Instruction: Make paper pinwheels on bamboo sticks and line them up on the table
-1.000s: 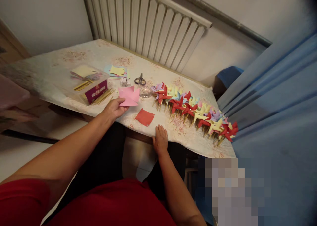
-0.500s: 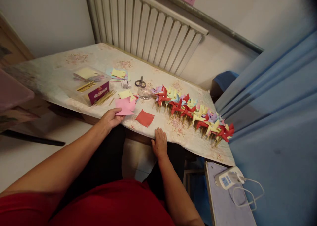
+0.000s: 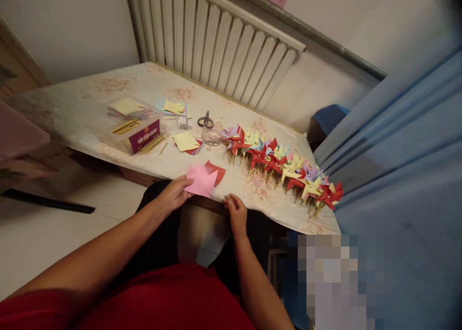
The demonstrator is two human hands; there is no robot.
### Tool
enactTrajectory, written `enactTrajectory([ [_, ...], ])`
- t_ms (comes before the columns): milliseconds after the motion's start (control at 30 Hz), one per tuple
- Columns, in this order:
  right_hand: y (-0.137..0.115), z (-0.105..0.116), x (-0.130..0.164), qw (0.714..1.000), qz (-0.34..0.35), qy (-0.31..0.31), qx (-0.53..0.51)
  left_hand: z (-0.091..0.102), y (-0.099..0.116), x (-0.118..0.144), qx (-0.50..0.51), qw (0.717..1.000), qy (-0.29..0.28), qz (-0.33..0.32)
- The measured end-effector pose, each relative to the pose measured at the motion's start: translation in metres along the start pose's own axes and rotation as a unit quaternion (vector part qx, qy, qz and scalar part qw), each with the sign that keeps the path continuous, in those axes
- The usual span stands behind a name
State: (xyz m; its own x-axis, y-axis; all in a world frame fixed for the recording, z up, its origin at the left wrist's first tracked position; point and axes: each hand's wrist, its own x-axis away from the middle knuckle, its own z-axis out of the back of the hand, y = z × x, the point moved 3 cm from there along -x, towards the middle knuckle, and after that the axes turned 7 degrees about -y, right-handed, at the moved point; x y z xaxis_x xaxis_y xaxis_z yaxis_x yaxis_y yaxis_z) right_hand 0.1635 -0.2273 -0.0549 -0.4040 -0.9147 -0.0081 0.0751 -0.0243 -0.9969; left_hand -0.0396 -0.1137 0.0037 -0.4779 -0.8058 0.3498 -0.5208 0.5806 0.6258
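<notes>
The left hand (image 3: 177, 191) pinches the left edge of a pink paper (image 3: 200, 180) between thumb and fingers, at the near edge of the table (image 3: 249, 195). The paper has slits cut in from its corners, and it partly covers a red paper (image 3: 221, 173) lying on the tabletop. The right hand (image 3: 237, 213) is free, its fingers loosely bent, at the table's near edge, just right of the pink paper and apart from it. Farther off lie a stack of papers (image 3: 185, 141) with a yellow sheet on top, a clear dish (image 3: 212, 137) and scissors (image 3: 205, 121). To the left is a clear box (image 3: 119, 138) with sticks beside it; to the right, rows of pinwheels (image 3: 276, 161).
</notes>
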Motion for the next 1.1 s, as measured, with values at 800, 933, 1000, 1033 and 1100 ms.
enactTrajectory([
  [800,0.012,-0.002,0.007,0.962,-0.113,-0.024,-0.249,-0.017,-0.062,-0.009,-0.378,0.925,-0.049,-0.008],
  [933,0.015,0.006,0.004,0.955,-0.102,0.000,-0.279,-0.004,-0.024,-0.036,-0.539,0.834,0.079,-0.090],
  [1000,0.017,0.008,0.002,0.954,-0.099,0.002,-0.283,-0.002,-0.005,-0.050,-0.617,0.771,0.125,-0.094],
  [1033,0.017,0.008,0.002,0.954,-0.099,0.000,-0.283,-0.002,0.003,-0.056,-0.651,0.742,0.137,-0.084],
  [1100,0.017,0.008,0.001,0.954,-0.100,-0.001,-0.282,-0.006,0.012,-0.067,-0.702,0.693,0.148,-0.066],
])
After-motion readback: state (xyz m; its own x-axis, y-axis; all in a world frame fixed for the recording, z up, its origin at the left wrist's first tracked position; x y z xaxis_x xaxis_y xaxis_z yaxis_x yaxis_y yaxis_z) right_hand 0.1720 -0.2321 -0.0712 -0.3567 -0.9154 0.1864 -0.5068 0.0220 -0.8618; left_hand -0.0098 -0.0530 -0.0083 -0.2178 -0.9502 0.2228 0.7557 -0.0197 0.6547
